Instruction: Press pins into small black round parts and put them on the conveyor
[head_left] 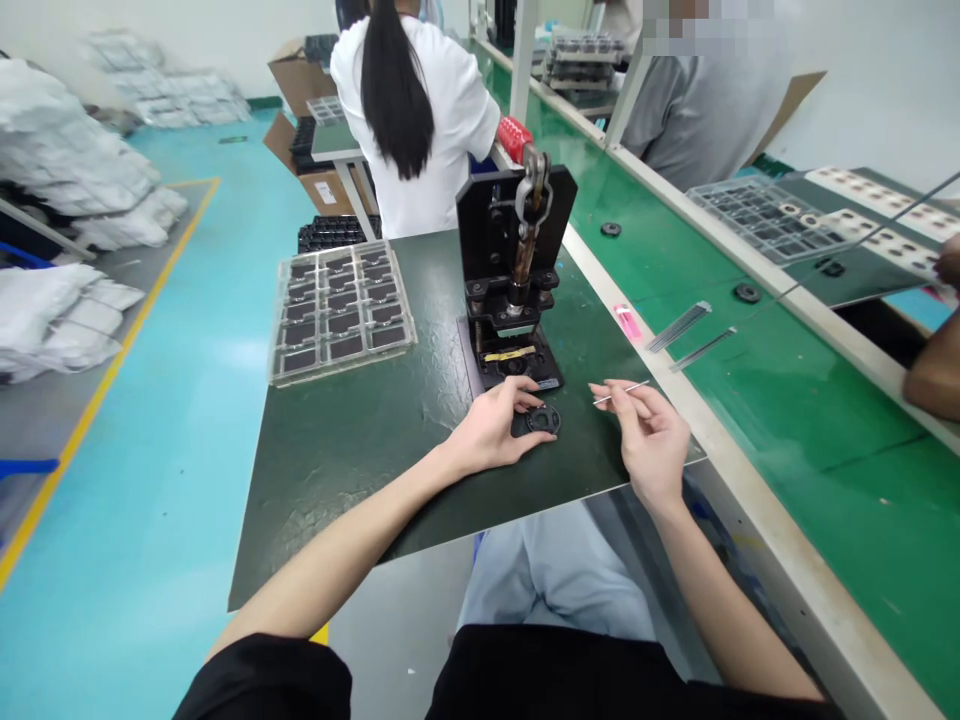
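My left hand (499,425) is closed around the edge of a round black plastic part (543,420), thumb on the near side and fingers on the far side. The part is just in front of the base of a black hand press (517,290). A yellow strip (510,354) lies across the press base. To the right, my right hand (651,435) pinches a thin metal pin (621,393) between thumb and fingers, held above the green mat (360,450) and apart from the black part.
A clear compartment tray (341,312) with dark pieces stands on the mat's left. Along the right runs a green belt (832,430) behind a pale rail, carrying thin metal rods (679,325) and round black parts (746,292). A pink item (627,323) lies by the rail. Two people work beyond.
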